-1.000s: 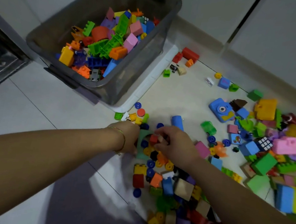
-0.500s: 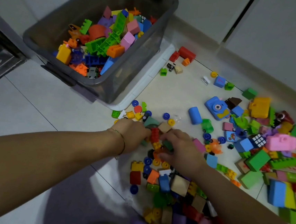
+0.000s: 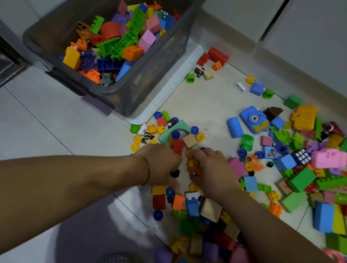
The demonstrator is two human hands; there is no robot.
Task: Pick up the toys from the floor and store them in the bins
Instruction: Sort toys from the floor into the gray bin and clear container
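Mint arch block (image 3: 180, 125) and red brick (image 3: 177, 146) uncovered since the earlier frame. Small orange and yellow pieces (image 3: 193, 167) are clutched under the curled right hand (image 3: 213, 173). Left hand (image 3: 161, 164) is cupped alongside them, its hold cannot be told. Part-filled grey bin (image 3: 157, 72) is set beyond the hands, and loose toys (image 3: 329, 158) are spread to the right.
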